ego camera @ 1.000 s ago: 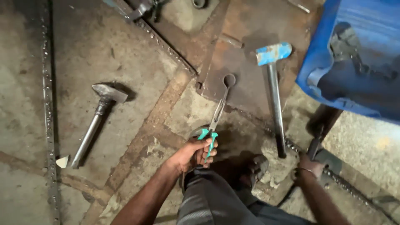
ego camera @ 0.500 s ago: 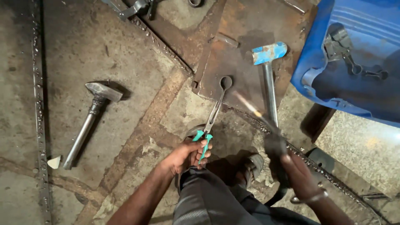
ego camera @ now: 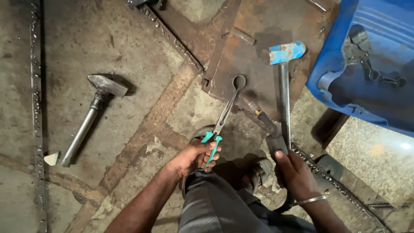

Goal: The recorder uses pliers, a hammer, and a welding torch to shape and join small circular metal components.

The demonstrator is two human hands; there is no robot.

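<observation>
The floor [ego camera: 129, 56] is rough, stained concrete crossed by rusty metal strips; one studded strip [ego camera: 36, 108] runs down the far left edge and another runs diagonally from the top toward a rust-brown steel plate [ego camera: 250, 56] lying flat at upper centre. A blue plastic container [ego camera: 375, 64] fills the upper right corner, with dark metal parts inside it.

The left hand [ego camera: 194, 157] is clenched around the teal-coated handles of a pair of tongs [ego camera: 224, 116]. The tongs are long and thin, of grey metal, and stretch away from the hand to a rounded loop-shaped jaw end that rests on the steel plate. The right hand [ego camera: 295, 172], a metal bangle at its wrist, is wrapped around the dark grip of a torch-like tool [ego camera: 263, 121], whose narrow nozzle with a brass-coloured collar points up toward the tongs' shaft, just beside it.

A sledgehammer with a blue-painted head [ego camera: 286, 51] lies on the plate, its steel handle running down toward the right hand. Well apart on the left, a second hammer [ego camera: 92, 112], all bare grey metal, lies on the concrete. The person's dark trousers [ego camera: 215, 207] and a sandalled foot [ego camera: 258, 172] show at the bottom.
</observation>
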